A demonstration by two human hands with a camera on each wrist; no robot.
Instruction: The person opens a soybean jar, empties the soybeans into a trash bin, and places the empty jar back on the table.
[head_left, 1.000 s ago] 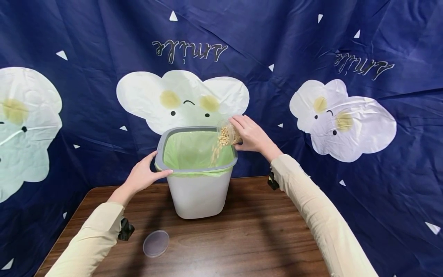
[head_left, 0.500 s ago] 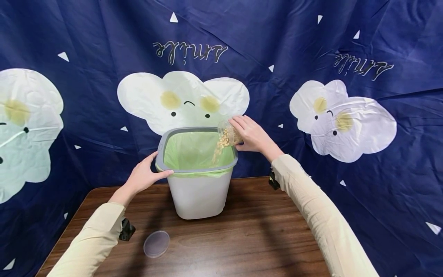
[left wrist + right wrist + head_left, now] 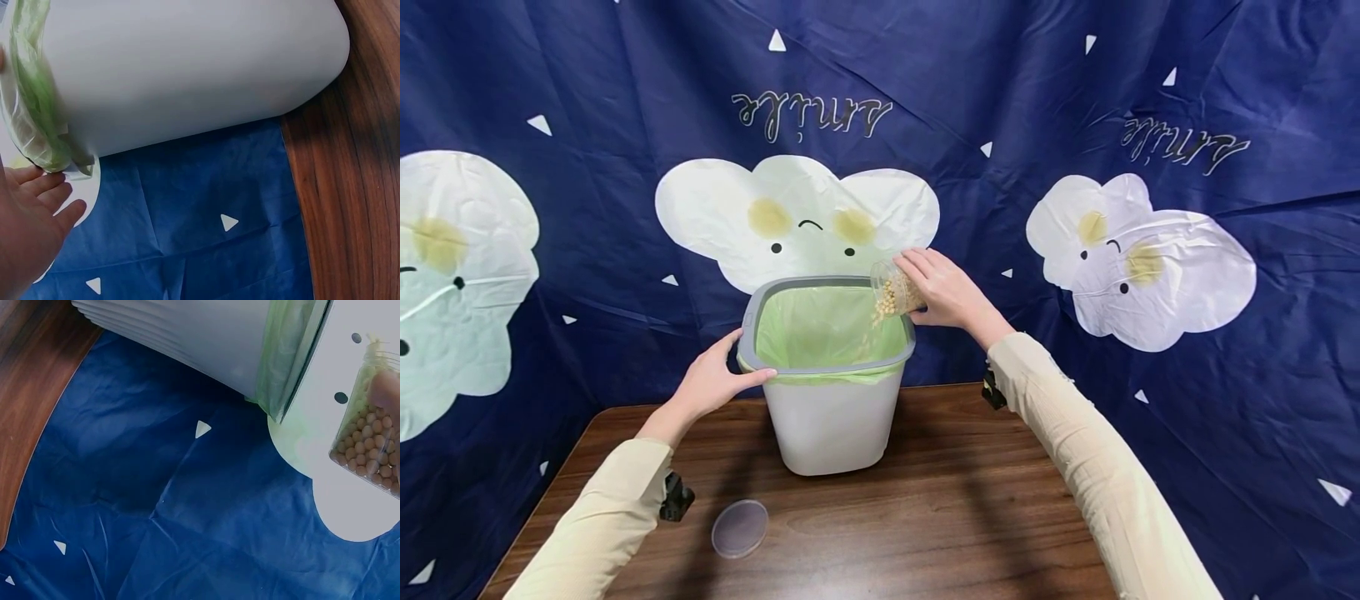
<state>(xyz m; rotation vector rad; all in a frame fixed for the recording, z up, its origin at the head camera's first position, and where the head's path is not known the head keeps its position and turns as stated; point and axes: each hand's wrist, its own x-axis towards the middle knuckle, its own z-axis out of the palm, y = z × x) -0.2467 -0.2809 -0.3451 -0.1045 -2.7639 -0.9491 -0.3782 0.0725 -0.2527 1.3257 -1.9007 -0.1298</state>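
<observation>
A white trash can [image 3: 835, 421] with a grey rim [image 3: 842, 367] and a green liner bag [image 3: 805, 325] stands upright on the table. My left hand [image 3: 709, 379] rests at its near left corner, thumb along the front rim and straight fingers [image 3: 47, 187] against the side. With my right hand [image 3: 943, 287] I grip a clear plastic jar [image 3: 906, 293] of round, pale soybeans [image 3: 369, 445], tilted mouth-left above the right rim. A thin stream of soybeans [image 3: 880, 315] falls from the mouth into the bag. The bag's bottom is hidden.
A round translucent lid [image 3: 740, 529] lies on the brown wooden table [image 3: 880, 542], left of the middle and nearer me than the trash can. A dark blue cloth [image 3: 977, 67] with white clouds hangs behind and beside the table.
The stream of soybeans has thinned, and fewer show at the jar's mouth. The jar and my right hand stay almost in place; my left hand has not moved on the rim.
</observation>
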